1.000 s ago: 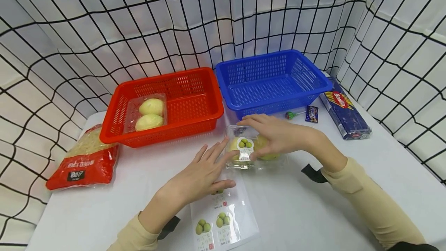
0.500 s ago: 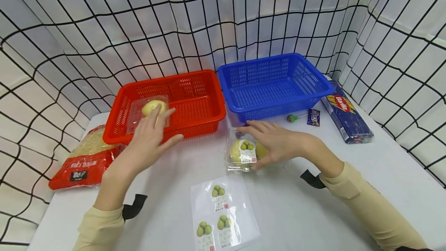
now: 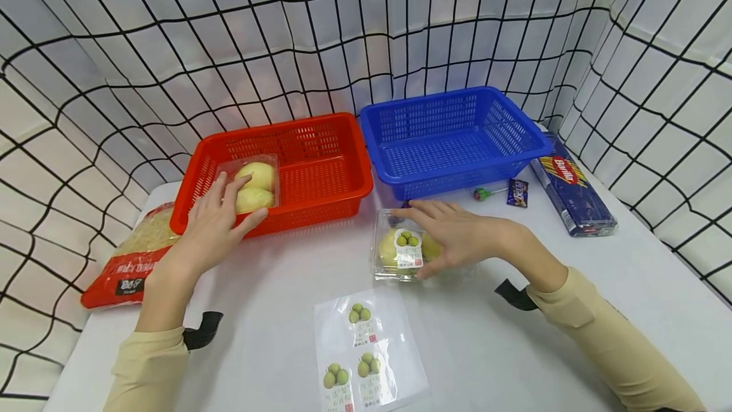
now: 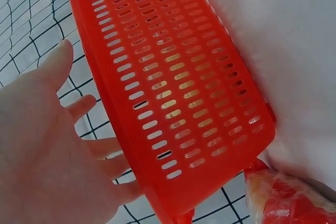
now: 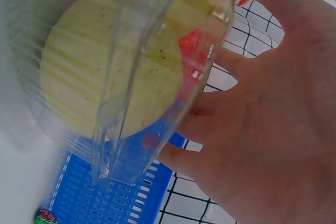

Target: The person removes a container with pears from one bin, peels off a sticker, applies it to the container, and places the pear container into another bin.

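Observation:
My left hand (image 3: 208, 224) is at the front left of the red basket (image 3: 326, 207), fingers spread over the rim close to a clear pack holding two yellow pears (image 3: 256, 177). In the left wrist view, the same hand (image 4: 47, 150) has its fingertips at the basket's red rim. My right hand (image 3: 466, 234) spans a clear plastic clamshell (image 3: 380, 264) on the table, fingers extended and resting on it. A pear label (image 3: 408, 248) is on its lid. The right wrist view shows a speckled pear (image 5: 110, 66) inside, with fingertips at the lid's edge.
A sheet of pear labels (image 3: 332, 336) lies in front. The blue basket (image 3: 446, 177) stands at the back. Right of it are a lollipop (image 3: 482, 194), a small purple packet (image 3: 517, 193) and a pasta box (image 3: 572, 189). A red bag (image 3: 122, 272) lies left; black netting encloses the table.
My left hand has moved from beside the clamshell leftward to the red basket, then slightly further left over its rim. My right hand stays on the clamshell.

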A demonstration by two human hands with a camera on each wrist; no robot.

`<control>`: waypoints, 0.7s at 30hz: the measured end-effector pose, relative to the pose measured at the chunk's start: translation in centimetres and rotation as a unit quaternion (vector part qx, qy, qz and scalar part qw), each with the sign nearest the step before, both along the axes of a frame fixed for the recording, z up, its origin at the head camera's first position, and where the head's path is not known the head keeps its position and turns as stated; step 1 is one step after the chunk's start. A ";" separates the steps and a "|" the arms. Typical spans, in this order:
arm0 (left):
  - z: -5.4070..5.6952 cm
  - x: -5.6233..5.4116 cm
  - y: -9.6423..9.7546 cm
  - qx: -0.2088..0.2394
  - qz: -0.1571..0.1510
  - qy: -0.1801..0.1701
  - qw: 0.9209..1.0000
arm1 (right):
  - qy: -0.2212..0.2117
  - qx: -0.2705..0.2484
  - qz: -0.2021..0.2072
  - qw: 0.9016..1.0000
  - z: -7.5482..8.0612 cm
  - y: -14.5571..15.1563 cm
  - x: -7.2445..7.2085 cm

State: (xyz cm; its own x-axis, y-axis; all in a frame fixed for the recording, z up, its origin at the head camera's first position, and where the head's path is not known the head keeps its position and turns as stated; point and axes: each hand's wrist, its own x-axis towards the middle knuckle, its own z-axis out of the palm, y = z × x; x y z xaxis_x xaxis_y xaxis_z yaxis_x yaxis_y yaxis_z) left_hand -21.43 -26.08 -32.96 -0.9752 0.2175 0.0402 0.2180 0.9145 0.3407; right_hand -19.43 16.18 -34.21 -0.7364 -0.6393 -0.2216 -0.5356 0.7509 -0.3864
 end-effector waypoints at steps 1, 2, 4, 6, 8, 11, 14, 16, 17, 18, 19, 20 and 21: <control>0.0 0.0 -0.1 -0.001 0.002 0.000 1.000 | -0.001 0.000 0.000 1.000 0.1 0.0 0.0; 0.0 0.0 -0.2 -0.001 0.004 0.001 1.000 | -0.001 0.001 0.000 1.000 0.1 0.0 0.0; 0.0 0.0 -0.6 -0.001 0.009 0.001 1.000 | -0.001 0.002 0.000 1.000 0.2 0.0 0.1; -0.1 0.0 -1.0 0.000 0.015 -0.003 1.000 | 0.000 0.005 0.001 1.000 0.2 0.0 0.1; -0.1 0.1 -1.5 0.000 0.020 -0.007 1.000 | 0.002 0.007 0.002 1.000 0.2 0.0 0.0; -0.3 0.2 -2.0 -0.002 0.024 -0.017 1.000 | 0.006 0.013 0.004 1.000 0.1 0.0 0.0; -0.4 0.2 -2.2 -0.002 0.030 -0.032 0.999 | 0.012 0.016 0.004 1.000 0.0 0.0 -0.1; -0.4 0.2 -2.5 -0.003 0.039 -0.042 0.998 | 0.015 0.016 0.003 1.000 0.0 0.0 -0.1; -0.4 0.2 -2.8 -0.005 0.045 -0.046 0.998 | 0.017 0.015 0.003 1.000 0.0 0.0 -0.1; -0.3 0.1 -3.1 -0.007 0.053 -0.049 0.997 | 0.019 0.012 0.003 1.000 0.0 0.0 -0.1; -0.3 0.0 -3.5 -0.008 0.060 -0.051 0.997 | 0.021 0.011 0.002 1.000 0.0 0.0 -0.1; -0.3 0.0 -4.0 -0.010 0.067 -0.051 0.996 | 0.023 0.009 0.003 1.000 0.0 0.0 -0.1; -0.3 -0.1 -4.5 -0.013 0.075 -0.056 0.995 | 0.025 0.008 0.003 1.000 0.0 0.0 -0.1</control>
State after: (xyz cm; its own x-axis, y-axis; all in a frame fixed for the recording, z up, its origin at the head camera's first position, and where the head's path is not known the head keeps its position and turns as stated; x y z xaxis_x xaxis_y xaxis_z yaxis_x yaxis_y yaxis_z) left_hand -21.53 -30.54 -33.21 -0.9948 0.0685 -0.0752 0.0399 0.9426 0.3314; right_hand -19.52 16.15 -34.20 -0.7431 -0.6402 -0.1947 -0.5578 0.7534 -0.3481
